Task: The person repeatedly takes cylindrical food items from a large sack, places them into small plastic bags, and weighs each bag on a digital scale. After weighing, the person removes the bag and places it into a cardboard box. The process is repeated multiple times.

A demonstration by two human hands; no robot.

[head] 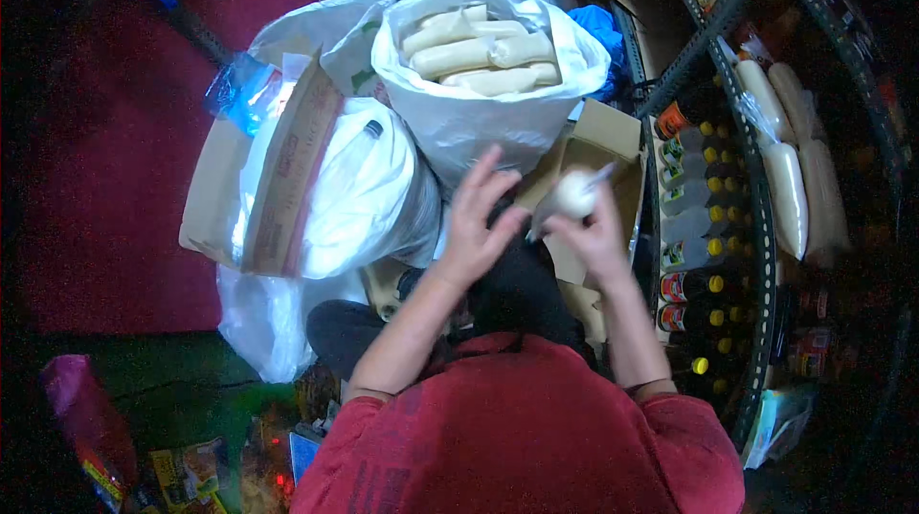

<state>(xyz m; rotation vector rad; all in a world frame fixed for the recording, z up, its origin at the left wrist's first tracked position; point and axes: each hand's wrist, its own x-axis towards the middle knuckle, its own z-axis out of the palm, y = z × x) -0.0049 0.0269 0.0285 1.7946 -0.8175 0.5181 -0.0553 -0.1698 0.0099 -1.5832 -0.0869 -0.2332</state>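
My right hand (pixel 590 234) grips a small clear plastic bag of white contents (pixel 576 196), its twisted top pointing up; motion blurs it. Just to its left, my left hand (pixel 482 216) is empty with its fingers spread. Beyond both hands stands a large white woven sack (pixel 481 130), its rim rolled open. Several long plastic packs of pale, whitish contents (pixel 456 58) are piled inside that sack. To the left, a white plastic sack (pixel 366 205) leans against an opened cardboard box (pixel 287 176), and a dark cap-like piece (pixel 373 128) lies on it.
An open cardboard box (pixel 607 130) is wedged beside my right hand. Metal shelving (pixel 764 284) on the right holds several yellow-capped bottles (pixel 689 216) and filled plastic packs (pixel 785 191). Blue plastic (pixel 599 40) lies behind the woven sack. Red flooring (pixel 136 191) spreads out on the left.
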